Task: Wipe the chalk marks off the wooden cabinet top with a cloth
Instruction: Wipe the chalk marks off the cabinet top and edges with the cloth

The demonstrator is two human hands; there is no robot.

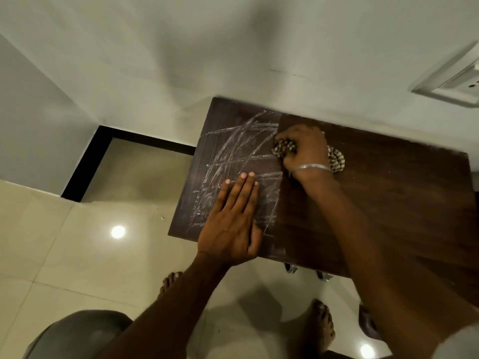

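There is one wooden cabinet top [388, 203], one cloth [337, 159] and two bare hands at work on it. The cabinet top is dark brown with a visible grain and stands against a pale wall. Its left part is covered with a tangle of white chalk marks [233, 149], straight and curved lines crossing each other, while the right part shows bare dark wood. The cloth is bunched into a wad with a dark and light checked pattern, and it lies on the top near the wall, at the right edge of the chalked area. The right hand [303, 149], with one thin silver bangle [313, 167] on its wrist, grips the cloth with curled fingers. The left hand [233, 224] rests flat on the chalk marks near the front edge, fingers straight and together. Two bare feet stand on the glossy tiled floor [51, 255] below, and one wall socket [456, 79] sits at the upper right.
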